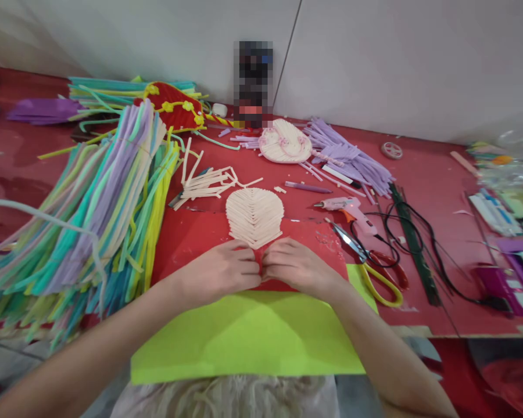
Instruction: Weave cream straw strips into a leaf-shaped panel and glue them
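Note:
A cream fan-shaped piece (253,212) made of pipe cleaners laid in slanting rows lies on the red table. My left hand (226,268) and my right hand (300,266) meet just below its lower tip. The fingers of both are curled in and pinched together, and whatever is between them is hidden. Under my wrists lies a bright green sheet (248,337), reaching past the table edge toward my lap. Loose cream pipe cleaners (211,184), some bent, lie to the upper left of the fan piece.
A thick bundle of coloured pipe cleaners (108,197) fills the left. To the right lie a pink glue gun (346,206), scissors (368,261) and a black cord (440,273). Behind are a finished pale fan (285,142), purple pipe cleaners (353,154) and a red fan (174,107).

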A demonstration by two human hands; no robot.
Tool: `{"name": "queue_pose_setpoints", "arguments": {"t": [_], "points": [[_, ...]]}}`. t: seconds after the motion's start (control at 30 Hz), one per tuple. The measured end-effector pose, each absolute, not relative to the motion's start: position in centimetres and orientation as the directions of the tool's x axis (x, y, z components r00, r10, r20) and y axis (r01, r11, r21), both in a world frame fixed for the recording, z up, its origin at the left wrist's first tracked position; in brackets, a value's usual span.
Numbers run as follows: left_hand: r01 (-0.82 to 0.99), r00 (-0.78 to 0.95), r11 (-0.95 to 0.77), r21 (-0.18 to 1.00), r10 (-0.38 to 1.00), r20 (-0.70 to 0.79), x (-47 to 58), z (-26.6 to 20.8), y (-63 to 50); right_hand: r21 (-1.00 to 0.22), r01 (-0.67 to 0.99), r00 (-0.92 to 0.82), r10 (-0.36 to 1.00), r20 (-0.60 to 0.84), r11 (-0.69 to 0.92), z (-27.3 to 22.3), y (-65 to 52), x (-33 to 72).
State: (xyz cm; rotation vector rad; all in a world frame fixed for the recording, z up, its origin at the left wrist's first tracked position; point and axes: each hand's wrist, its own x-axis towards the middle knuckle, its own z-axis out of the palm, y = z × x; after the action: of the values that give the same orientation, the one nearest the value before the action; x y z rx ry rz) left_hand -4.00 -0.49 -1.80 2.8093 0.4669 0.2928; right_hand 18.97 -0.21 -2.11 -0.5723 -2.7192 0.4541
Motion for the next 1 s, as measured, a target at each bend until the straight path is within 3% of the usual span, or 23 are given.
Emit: {"name": "queue_pose_setpoints", "arguments": {"t": [0.2,0.4,0.73,1.0], "points": [[0.492,0.781,-0.839,0.232,0.543,0.308,-4.9,-4.0,-0.8,-0.324,0.447,-0.803,0.534,0.266,0.834,-2.7,0.7,19.8],[0.574,0.718,-0.801,0.17,0.592,0.366,-5.4,-4.6,-0.3,-0.273,0.495,-0.785,0.559,0.267,0.825,-4.1,1.5,19.6],[0.655,0.62,-0.692,0.305,0.722,0.307,-5.8,-6.0,-0.6,-0.335,0.496,-0.748,0.59,0.304,0.801,-5.0,1.9,19.4],[0.751,0.586,-0.633,0.187,0.77,0.253,-4.2,-4.1,-3.4,-0.334,0.606,-0.616,0.691,0.378,0.722,-4.4,0.3,20.3]]}}
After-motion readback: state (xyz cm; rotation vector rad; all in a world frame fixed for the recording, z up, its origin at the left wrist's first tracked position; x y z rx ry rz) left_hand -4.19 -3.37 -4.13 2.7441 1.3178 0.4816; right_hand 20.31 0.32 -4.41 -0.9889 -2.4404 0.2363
